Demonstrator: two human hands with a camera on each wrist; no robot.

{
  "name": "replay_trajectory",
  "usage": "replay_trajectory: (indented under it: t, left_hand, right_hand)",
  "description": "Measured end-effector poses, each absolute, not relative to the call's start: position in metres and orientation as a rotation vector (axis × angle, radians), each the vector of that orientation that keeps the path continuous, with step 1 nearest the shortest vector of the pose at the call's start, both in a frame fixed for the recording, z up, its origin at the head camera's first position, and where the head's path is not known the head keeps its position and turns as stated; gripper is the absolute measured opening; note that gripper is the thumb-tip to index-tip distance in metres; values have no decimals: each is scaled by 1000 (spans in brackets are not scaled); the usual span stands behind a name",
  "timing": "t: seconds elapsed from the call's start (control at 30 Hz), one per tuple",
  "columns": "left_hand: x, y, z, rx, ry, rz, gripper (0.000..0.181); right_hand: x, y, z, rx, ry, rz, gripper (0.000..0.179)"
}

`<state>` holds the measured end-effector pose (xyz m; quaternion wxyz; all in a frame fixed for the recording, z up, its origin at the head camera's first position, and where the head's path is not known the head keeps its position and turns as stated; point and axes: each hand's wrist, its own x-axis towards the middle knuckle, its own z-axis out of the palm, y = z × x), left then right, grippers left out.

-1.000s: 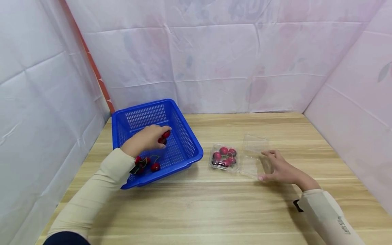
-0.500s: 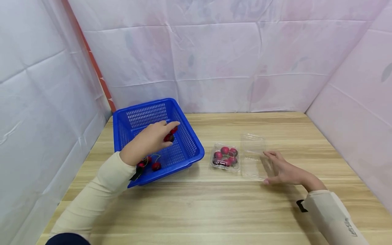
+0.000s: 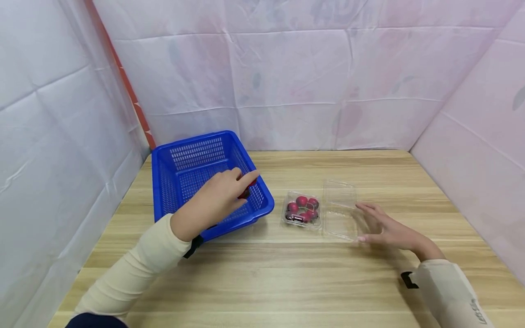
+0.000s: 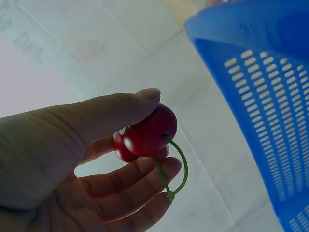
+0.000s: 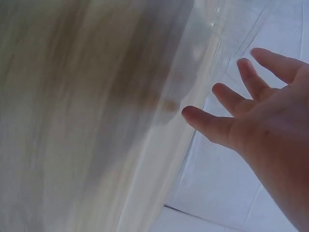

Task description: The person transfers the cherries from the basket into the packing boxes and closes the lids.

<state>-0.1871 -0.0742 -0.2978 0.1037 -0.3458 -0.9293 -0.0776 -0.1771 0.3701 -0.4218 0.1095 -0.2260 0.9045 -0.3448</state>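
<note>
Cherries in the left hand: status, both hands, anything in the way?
Left hand pinching stemmed cherries at blue basket. Right hand empty beside clear container, contact unclear. Possible snag: basket rim between cherries and container.

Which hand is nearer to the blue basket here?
Left: the left hand is over the blue basket, holding red cherries; the right hand is off to its right, beyond the clear box.
</note>
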Motion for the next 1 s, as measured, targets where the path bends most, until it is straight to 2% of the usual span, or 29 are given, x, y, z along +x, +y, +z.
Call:
replay_trajectory:
  t: [0.33,0.73,1.0]
  left_hand:
    - [-183,-60,-310,-1135,-2477,-304,58]
    - [-173,-31,-329,-1181,-2441,-384,53]
    - [-171,-12,-339,-1215,-2410,-502,60]
  right_hand:
    - [-179,371,-430,-708,2677,-1019,93]
    - [-178,369,-430,-617,2721,-946,99]
    - [-179,370,-434,-638,2732,-948,98]
